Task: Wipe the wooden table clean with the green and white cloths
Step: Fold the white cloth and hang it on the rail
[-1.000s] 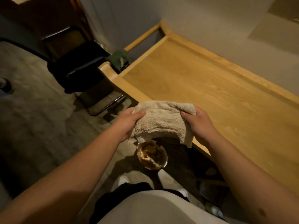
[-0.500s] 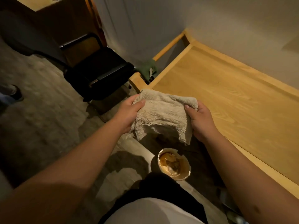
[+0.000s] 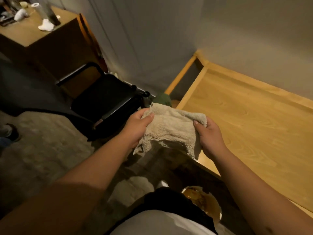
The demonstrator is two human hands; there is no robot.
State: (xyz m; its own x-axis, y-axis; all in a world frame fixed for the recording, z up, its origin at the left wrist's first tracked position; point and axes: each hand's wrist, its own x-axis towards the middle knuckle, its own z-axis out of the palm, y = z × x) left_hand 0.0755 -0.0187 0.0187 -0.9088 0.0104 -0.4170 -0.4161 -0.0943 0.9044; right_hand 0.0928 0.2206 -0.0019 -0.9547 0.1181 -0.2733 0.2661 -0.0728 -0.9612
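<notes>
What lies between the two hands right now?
The white cloth spans from the left hand to the right hand, each pinching one end, in the head view.

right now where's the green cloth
In the head view the green cloth sits at the wooden table's far left corner, just beyond the white cloth and beside the black chair.

view swings left, desk (image 3: 33,31) now in sight | white cloth (image 3: 171,129) in both hands now over table corner | bowl (image 3: 203,202) nearer body
</notes>
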